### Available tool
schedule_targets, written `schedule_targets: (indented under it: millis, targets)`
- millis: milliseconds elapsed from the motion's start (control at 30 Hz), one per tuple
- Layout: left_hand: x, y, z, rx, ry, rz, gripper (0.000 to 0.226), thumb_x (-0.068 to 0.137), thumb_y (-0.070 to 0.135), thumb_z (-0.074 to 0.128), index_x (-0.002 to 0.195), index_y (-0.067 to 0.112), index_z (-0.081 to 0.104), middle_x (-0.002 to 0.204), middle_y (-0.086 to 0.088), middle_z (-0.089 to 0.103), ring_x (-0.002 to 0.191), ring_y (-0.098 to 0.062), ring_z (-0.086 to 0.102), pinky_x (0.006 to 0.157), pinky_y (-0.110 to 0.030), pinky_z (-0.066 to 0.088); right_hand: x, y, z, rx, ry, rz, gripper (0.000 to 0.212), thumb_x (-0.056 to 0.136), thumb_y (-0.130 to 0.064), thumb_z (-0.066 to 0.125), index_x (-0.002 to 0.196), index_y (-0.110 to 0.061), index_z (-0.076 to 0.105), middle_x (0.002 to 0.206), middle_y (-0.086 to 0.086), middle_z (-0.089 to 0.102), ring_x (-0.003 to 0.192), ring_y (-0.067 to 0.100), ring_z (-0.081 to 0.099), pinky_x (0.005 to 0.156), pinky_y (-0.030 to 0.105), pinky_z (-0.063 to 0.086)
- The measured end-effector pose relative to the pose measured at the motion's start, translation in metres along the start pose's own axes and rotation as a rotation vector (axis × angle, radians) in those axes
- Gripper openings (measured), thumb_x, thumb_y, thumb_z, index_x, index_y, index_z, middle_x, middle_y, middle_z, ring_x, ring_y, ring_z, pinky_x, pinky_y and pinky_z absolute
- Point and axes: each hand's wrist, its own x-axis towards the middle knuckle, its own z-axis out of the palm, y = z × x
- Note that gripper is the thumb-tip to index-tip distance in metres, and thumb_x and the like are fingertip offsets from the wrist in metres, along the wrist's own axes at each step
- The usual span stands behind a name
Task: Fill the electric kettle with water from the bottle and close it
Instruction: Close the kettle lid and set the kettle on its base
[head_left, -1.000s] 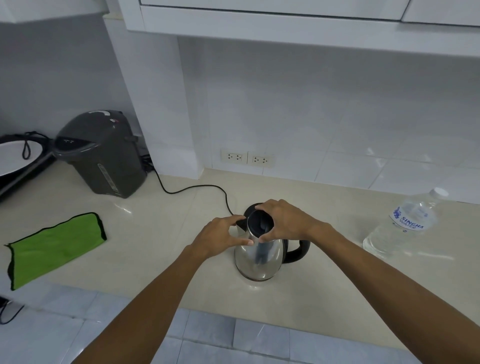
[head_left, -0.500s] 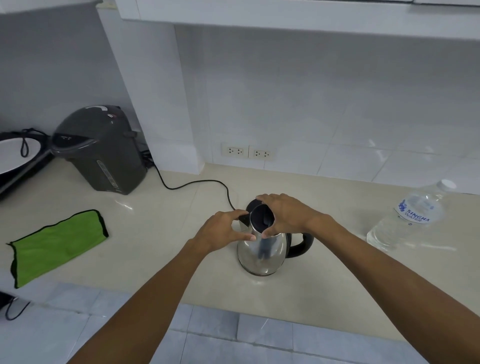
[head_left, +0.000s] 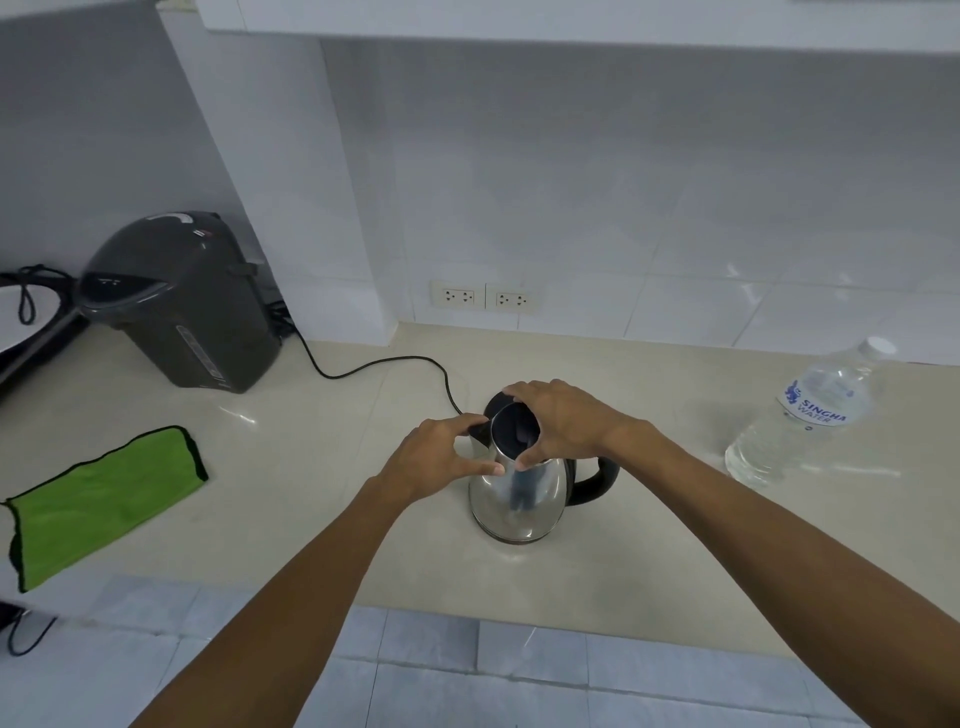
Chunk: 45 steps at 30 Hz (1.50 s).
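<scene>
A steel electric kettle (head_left: 519, 499) with a black handle stands in the middle of the counter. Its round mouth shows dark and uncovered. My left hand (head_left: 441, 457) pinches the kettle's left upper side, thumb on the steel wall. My right hand (head_left: 566, 421) reaches over the top, with its thumb on the near rim and its fingers over a black part behind the mouth. I cannot tell whether that part is the lid. A clear water bottle (head_left: 810, 415) with a white cap on stands apart at the right.
A dark grey hot-water dispenser (head_left: 187, 306) sits at the back left, and its black cord (head_left: 384, 361) runs toward the kettle. A green cloth (head_left: 104, 493) lies at the left. Wall sockets (head_left: 483, 297) are behind. The counter's front edge (head_left: 467, 613) is close below the kettle.
Both hands stay at the kettle's top, barely shifted. The kettle and the bottle have not moved. The view has tilted slightly.
</scene>
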Motion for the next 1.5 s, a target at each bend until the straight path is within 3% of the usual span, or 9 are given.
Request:
schedule_targets:
  millis: [200, 400, 600, 733, 833, 967, 1133, 1367, 1500]
  targets:
    - [-0.004, 0.000, 0.002, -0.035, 0.020, 0.000, 0.079, 0.072, 0.062, 0.090, 0.141, 0.037, 0.062, 0.132, 0.016, 0.072, 0.131, -0.004, 0.061, 0.112, -0.042, 0.052, -0.017, 0.010, 0.005, 0.163, 0.050, 0.087, 0.107, 0.064, -0.064, 0.084, 0.152, -0.027, 0.036, 0.141, -0.005, 0.056, 0.128, 0.021, 0.051, 0.104, 0.042, 0.049]
    - [-0.010, -0.002, 0.014, -0.217, 0.024, -0.043, 0.092, 0.078, 0.046, 0.093, 0.154, 0.027, 0.045, 0.148, 0.007, 0.057, 0.129, -0.010, 0.058, 0.104, -0.030, 0.048, -0.062, 0.037, 0.020, 0.484, 0.189, 0.296, 0.104, 0.069, -0.051, 0.091, 0.155, -0.023, 0.038, 0.152, -0.001, 0.050, 0.135, 0.020, 0.050, 0.108, 0.033, 0.045]
    - [-0.017, -0.007, 0.028, -0.325, 0.002, -0.091, 0.042, 0.084, 0.049, 0.088, 0.117, 0.044, 0.063, 0.126, 0.019, 0.070, 0.128, -0.006, 0.063, 0.111, -0.039, 0.051, -0.089, 0.056, 0.057, 0.564, 0.292, 0.486, 0.089, 0.073, -0.047, 0.089, 0.146, -0.018, 0.048, 0.143, 0.002, 0.058, 0.128, 0.021, 0.057, 0.100, 0.032, 0.049]
    - [-0.018, -0.008, 0.034, -0.365, 0.029, -0.111, 0.057, 0.083, 0.049, 0.088, 0.132, 0.039, 0.062, 0.134, 0.016, 0.068, 0.132, -0.009, 0.059, 0.110, -0.037, 0.050, -0.091, 0.063, 0.078, 0.636, 0.334, 0.537, 0.064, 0.082, -0.043, 0.083, 0.135, -0.019, 0.057, 0.132, -0.001, 0.064, 0.115, 0.022, 0.063, 0.095, 0.035, 0.054]
    - [-0.015, -0.010, 0.038, -0.347, 0.018, -0.125, 0.073, 0.079, 0.049, 0.092, 0.141, 0.040, 0.055, 0.142, 0.015, 0.061, 0.136, -0.012, 0.052, 0.110, -0.039, 0.048, -0.090, 0.064, 0.087, 0.719, 0.372, 0.549, 0.051, 0.090, -0.039, 0.077, 0.133, -0.019, 0.058, 0.122, -0.002, 0.066, 0.111, 0.021, 0.066, 0.090, 0.028, 0.050]
    - [-0.015, -0.005, 0.047, -0.364, 0.006, -0.132, 0.073, 0.072, 0.036, 0.099, 0.125, 0.050, 0.050, 0.129, 0.030, 0.059, 0.132, -0.008, 0.054, 0.110, -0.036, 0.049, -0.089, 0.067, 0.093, 0.743, 0.416, 0.541, 0.037, 0.096, -0.040, 0.068, 0.128, -0.023, 0.060, 0.120, 0.002, 0.071, 0.104, 0.013, 0.066, 0.084, 0.022, 0.046]
    - [-0.015, -0.001, 0.054, -0.411, 0.051, -0.126, 0.080, 0.070, 0.030, 0.101, 0.130, 0.045, 0.050, 0.129, 0.034, 0.057, 0.131, -0.010, 0.057, 0.107, -0.035, 0.051, -0.090, 0.066, 0.095, 0.742, 0.454, 0.538, 0.032, 0.097, -0.041, 0.067, 0.124, -0.024, 0.061, 0.115, 0.001, 0.073, 0.106, 0.012, 0.065, 0.076, 0.014, 0.044]
    - [-0.023, -0.002, 0.054, -0.455, 0.050, -0.109, 0.071, 0.073, 0.025, 0.100, 0.123, 0.042, 0.053, 0.128, 0.023, 0.063, 0.124, -0.001, 0.059, 0.110, -0.039, 0.053, -0.098, 0.051, 0.106, 0.720, 0.495, 0.555, 0.034, 0.101, -0.038, 0.062, 0.129, -0.018, 0.059, 0.118, 0.010, 0.072, 0.096, 0.028, 0.071, 0.080, 0.029, 0.048]
    - [-0.028, 0.007, 0.049, -0.452, 0.051, -0.067, 0.071, 0.074, 0.024, 0.099, 0.125, 0.038, 0.053, 0.128, 0.022, 0.062, 0.131, -0.012, 0.059, 0.109, -0.036, 0.052, -0.106, 0.041, 0.106, 0.700, 0.564, 0.555, 0.035, 0.102, -0.036, 0.061, 0.130, -0.016, 0.059, 0.116, 0.009, 0.073, 0.098, 0.030, 0.071, 0.082, 0.033, 0.051]
